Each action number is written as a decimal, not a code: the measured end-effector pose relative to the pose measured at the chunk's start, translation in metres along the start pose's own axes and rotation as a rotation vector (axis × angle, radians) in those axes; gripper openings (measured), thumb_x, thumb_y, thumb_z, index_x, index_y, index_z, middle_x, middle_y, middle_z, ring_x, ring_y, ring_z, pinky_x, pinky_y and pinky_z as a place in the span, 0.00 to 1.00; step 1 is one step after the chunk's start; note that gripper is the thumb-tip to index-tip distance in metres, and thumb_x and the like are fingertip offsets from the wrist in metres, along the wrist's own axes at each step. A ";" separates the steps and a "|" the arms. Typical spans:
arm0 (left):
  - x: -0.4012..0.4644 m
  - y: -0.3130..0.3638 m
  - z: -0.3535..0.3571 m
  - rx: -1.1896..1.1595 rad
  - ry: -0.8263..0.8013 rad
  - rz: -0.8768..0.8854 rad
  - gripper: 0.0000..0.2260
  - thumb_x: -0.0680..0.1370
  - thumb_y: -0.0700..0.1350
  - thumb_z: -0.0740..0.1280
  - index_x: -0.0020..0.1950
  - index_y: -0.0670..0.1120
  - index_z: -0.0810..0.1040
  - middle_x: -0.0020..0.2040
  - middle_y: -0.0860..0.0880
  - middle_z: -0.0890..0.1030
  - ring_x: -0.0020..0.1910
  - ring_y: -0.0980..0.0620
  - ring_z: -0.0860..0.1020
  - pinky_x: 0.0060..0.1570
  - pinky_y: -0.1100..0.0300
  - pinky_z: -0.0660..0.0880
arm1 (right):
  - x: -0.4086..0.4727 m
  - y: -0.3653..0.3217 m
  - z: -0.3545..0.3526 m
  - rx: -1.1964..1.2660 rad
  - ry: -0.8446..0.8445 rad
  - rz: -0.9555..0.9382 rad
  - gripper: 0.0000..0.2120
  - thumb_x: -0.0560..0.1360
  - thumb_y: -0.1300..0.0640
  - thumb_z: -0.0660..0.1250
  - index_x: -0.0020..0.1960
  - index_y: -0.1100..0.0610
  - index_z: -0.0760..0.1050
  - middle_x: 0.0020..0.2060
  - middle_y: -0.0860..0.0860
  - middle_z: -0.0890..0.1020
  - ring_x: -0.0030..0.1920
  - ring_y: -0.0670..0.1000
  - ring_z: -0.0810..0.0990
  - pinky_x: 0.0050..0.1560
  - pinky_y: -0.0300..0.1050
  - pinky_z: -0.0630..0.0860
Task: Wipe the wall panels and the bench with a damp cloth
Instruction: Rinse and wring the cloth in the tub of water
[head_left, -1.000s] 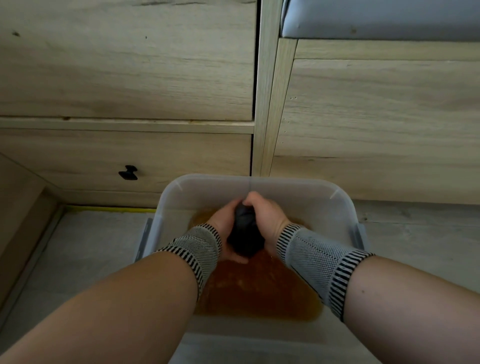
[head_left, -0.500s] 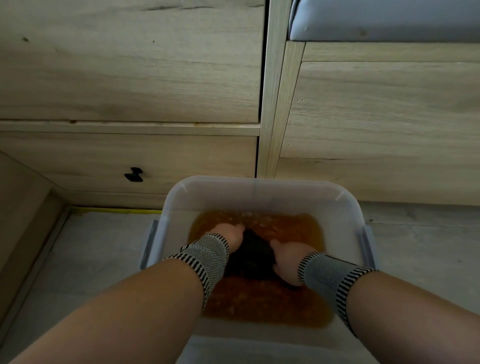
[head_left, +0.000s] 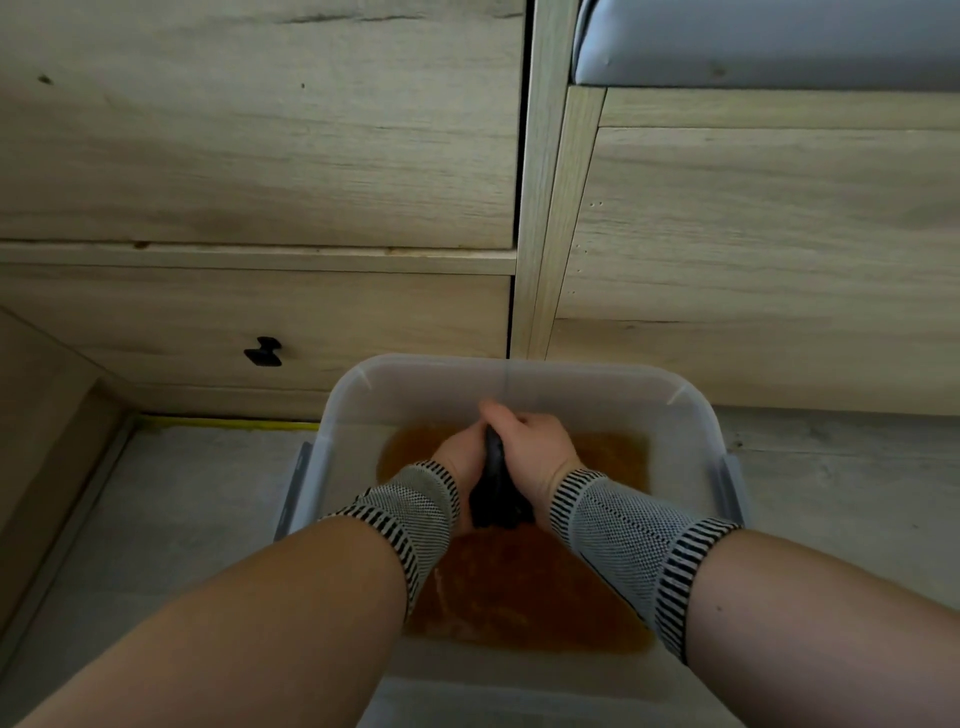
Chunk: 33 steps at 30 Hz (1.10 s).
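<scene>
Over the tub of brown water, dark cloth clamped between left hand and right hand, both closed round it; wring until merely damp before touching the wall panels.

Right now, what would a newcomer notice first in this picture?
Both hands, left and right, grip a dark cloth over a clear tub of brown water on the floor. Behind stand pale wooden panels, with a black knob at lower left.

No readable txt, labels, brands, nos. or signs anywhere in view.
</scene>
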<state>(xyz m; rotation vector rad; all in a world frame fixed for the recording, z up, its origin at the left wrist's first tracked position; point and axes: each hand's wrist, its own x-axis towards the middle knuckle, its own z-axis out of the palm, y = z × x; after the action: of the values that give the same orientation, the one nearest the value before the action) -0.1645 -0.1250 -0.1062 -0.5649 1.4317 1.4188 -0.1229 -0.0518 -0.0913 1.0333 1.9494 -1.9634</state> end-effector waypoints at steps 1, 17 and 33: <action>0.000 -0.001 -0.001 0.093 0.048 0.044 0.21 0.86 0.50 0.51 0.70 0.38 0.72 0.65 0.35 0.76 0.65 0.37 0.74 0.67 0.47 0.70 | 0.001 0.002 -0.003 -0.113 0.023 -0.043 0.21 0.78 0.41 0.62 0.38 0.56 0.79 0.38 0.56 0.83 0.42 0.56 0.82 0.51 0.52 0.80; -0.005 -0.001 -0.012 0.419 0.218 -0.045 0.29 0.82 0.59 0.58 0.78 0.45 0.61 0.77 0.39 0.63 0.74 0.35 0.64 0.67 0.36 0.65 | 0.021 0.025 -0.039 -0.555 -0.137 0.161 0.12 0.78 0.64 0.58 0.58 0.60 0.76 0.57 0.58 0.77 0.58 0.57 0.77 0.64 0.50 0.72; 0.000 -0.001 -0.009 0.534 0.359 0.088 0.25 0.83 0.56 0.57 0.69 0.37 0.72 0.65 0.37 0.76 0.63 0.39 0.76 0.65 0.49 0.72 | 0.018 0.026 -0.037 -1.017 -0.031 -0.141 0.26 0.80 0.37 0.51 0.62 0.57 0.71 0.54 0.56 0.79 0.51 0.55 0.79 0.49 0.46 0.76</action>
<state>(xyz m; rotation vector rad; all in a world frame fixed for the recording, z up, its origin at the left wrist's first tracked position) -0.1662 -0.1331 -0.1088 -0.4242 2.0517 0.9620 -0.1085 -0.0142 -0.1187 0.5642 2.5396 -0.7433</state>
